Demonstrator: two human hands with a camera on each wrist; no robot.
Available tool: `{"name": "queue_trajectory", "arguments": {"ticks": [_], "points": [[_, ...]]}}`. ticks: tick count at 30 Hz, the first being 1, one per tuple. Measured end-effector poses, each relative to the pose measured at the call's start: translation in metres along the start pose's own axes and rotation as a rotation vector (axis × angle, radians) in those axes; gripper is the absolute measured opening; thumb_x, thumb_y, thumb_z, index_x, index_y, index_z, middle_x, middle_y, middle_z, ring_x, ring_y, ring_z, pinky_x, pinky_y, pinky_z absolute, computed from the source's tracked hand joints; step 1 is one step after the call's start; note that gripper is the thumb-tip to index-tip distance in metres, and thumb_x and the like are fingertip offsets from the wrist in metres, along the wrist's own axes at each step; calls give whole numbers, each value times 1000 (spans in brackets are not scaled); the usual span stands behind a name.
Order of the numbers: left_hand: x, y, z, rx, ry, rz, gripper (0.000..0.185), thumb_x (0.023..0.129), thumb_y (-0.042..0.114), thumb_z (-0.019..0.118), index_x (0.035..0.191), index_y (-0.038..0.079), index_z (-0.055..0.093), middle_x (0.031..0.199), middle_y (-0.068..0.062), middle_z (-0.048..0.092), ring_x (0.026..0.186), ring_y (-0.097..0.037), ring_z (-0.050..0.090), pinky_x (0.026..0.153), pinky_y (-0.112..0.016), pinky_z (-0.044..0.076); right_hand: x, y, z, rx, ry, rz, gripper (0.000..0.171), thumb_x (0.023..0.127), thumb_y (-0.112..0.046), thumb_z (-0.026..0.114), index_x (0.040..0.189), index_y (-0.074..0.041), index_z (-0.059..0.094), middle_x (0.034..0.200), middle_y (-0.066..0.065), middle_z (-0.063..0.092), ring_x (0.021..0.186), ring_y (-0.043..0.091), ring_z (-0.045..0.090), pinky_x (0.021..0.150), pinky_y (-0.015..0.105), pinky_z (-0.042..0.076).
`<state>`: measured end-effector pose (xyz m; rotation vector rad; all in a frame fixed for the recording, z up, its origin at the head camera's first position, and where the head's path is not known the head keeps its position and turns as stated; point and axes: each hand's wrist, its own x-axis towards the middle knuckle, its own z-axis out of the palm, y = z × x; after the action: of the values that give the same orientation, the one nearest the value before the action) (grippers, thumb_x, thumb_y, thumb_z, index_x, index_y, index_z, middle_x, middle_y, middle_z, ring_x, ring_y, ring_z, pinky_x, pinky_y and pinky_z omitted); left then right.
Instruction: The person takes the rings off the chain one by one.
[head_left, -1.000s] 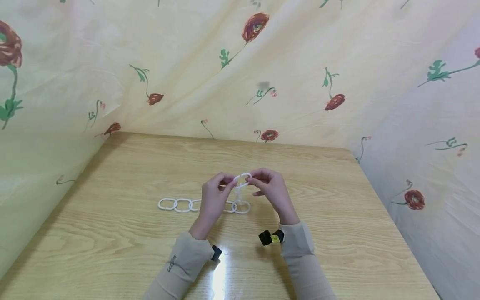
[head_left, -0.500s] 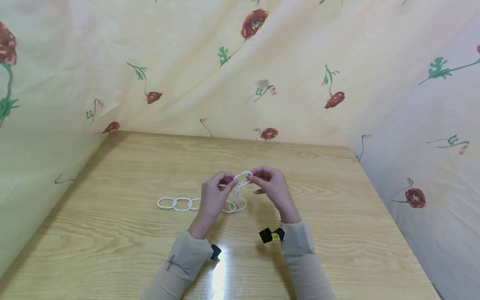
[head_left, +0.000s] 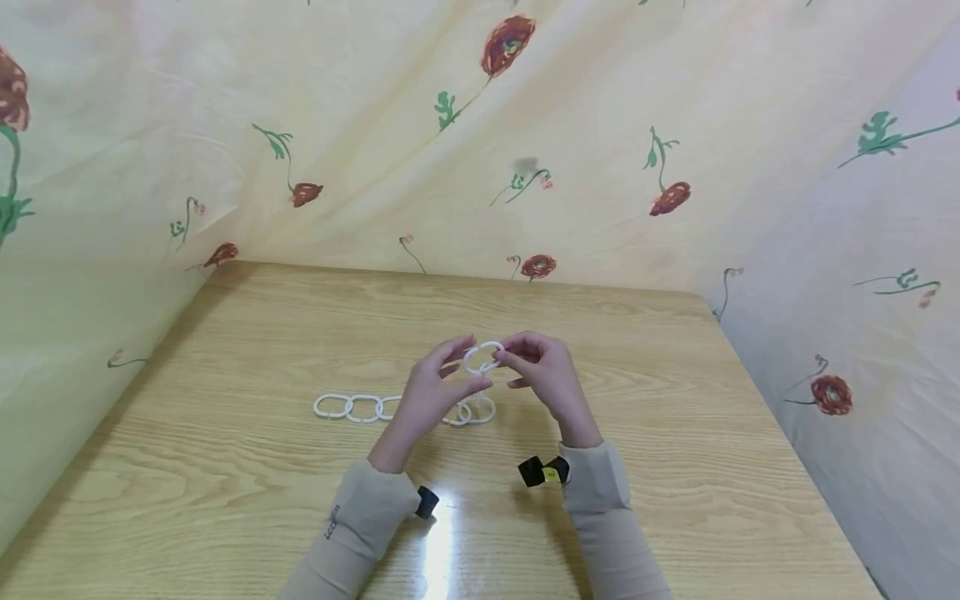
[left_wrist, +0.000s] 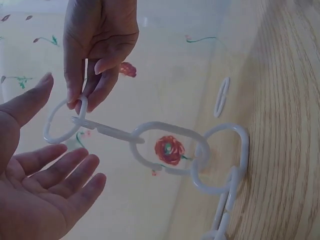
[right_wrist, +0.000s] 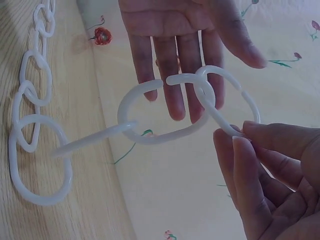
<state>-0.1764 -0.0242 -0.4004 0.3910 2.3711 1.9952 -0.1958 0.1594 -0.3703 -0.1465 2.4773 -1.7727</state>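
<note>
Though my left hand (head_left: 429, 398) hides the middle of the white chain (head_left: 352, 407) from the head camera, both wrist views show its end links rising off the table (head_left: 225, 467). My right hand (head_left: 545, 377) pinches the top link (right_wrist: 225, 105) between thumb and fingertips; my left hangs beside it, fingers straight and spread, holding nothing. Only the right wrist view reveals a split in the second link (right_wrist: 160, 112). Bare wood extends to the near, left and right edges; the floral cloth (head_left: 600, 125) closes off the far side.
</note>
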Motion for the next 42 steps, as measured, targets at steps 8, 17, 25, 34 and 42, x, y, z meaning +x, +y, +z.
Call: {"name": "queue_trajectory", "arguments": {"ticks": [8,17,25,34,42], "points": [[3,-6,-2,-51,-72,-25,64,82,13,77,140,7,49,145,-9,51,137,-26,44,115,-43,37,-2,-3,-1,-4,1,0,21,91,-13,69,105,2,66,98,12,70,80,8,66,61,26,60],[5,-6,-1,-129,-122,-67,50,87,8,72,133,3,54,139,-15,56,133,-30,49,114,-39,38,-6,-8,-1,-32,-1,-19,21,90,-13,69,105,2,68,100,16,70,79,7,66,60,26,60],[4,-5,2,-121,-153,-73,45,90,7,67,133,2,54,129,-19,62,125,-34,57,106,-40,48,-9,-12,1,-43,-8,-46,21,91,-13,68,105,2,68,100,18,70,78,7,66,60,26,60],[4,-8,3,-164,-225,-82,44,91,6,66,132,0,53,130,-24,60,124,-41,55,99,-35,54,-9,-12,0,-9,3,-29,22,91,-12,68,107,3,67,100,15,70,78,6,66,60,26,60],[4,-10,5,-147,-236,-55,39,90,3,65,127,-7,54,123,-27,63,121,-44,56,97,-34,55,-7,-13,-2,42,39,-15,27,89,-14,70,108,5,66,94,7,70,78,6,66,60,26,60]]}}
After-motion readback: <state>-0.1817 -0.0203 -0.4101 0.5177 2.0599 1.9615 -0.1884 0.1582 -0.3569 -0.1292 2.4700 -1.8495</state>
